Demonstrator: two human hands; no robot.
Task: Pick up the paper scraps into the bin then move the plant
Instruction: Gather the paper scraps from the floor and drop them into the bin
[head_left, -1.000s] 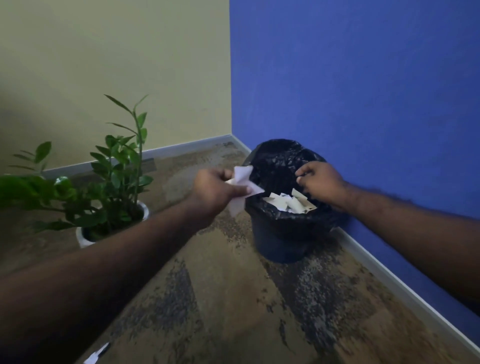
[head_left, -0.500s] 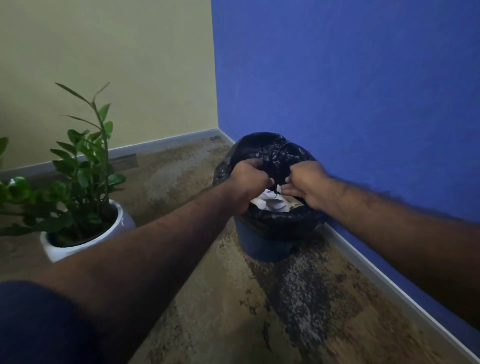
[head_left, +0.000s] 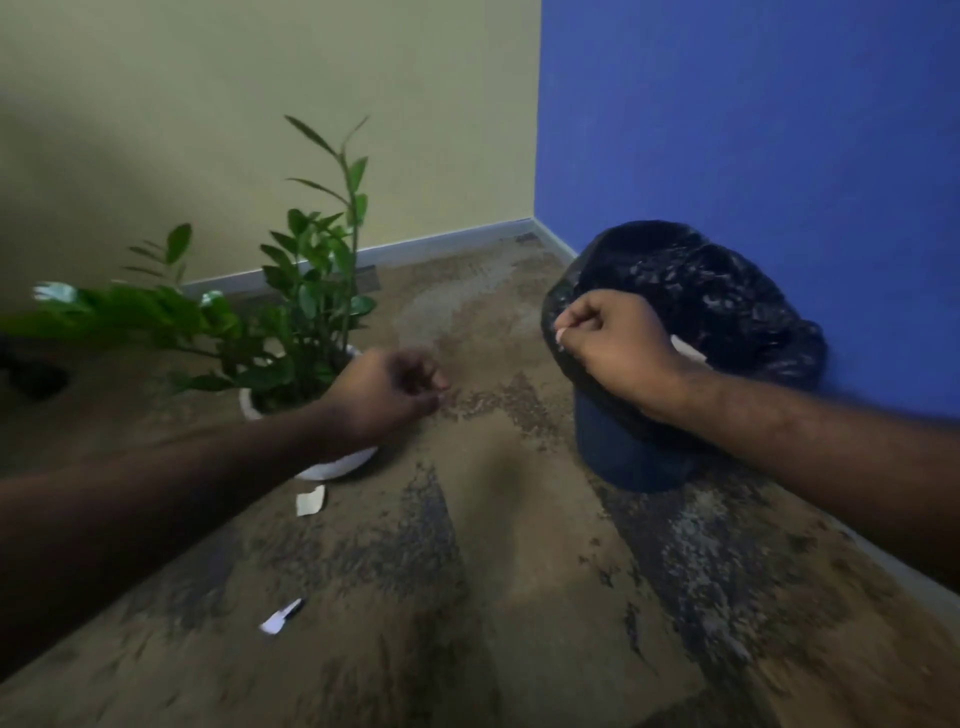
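Note:
A blue bin (head_left: 631, 460) lined with a black bag (head_left: 727, 296) stands by the blue wall. White paper (head_left: 690, 352) shows inside it. My right hand (head_left: 615, 351) is curled at the bag's front-left rim and seems to grip it. My left hand (head_left: 387, 395) hovers between bin and plant, blurred, fingers loosely curled, holding nothing. The green plant (head_left: 311, 291) sits in a white pot (head_left: 335, 467) partly behind my left forearm. Two paper scraps lie on the carpet, one (head_left: 310, 500) just in front of the pot and one (head_left: 279, 619) nearer me.
The bin sits near the corner where the beige wall (head_left: 260, 104) meets the blue wall (head_left: 753, 104). Brown mottled carpet (head_left: 493, 597) spreads between me, the pot and the bin. A dark shape (head_left: 34, 376) lies at the far left.
My left hand has left the bin and swung left toward the plant, without the paper it held. My right hand has shifted to the bag's left rim. The view has turned left.

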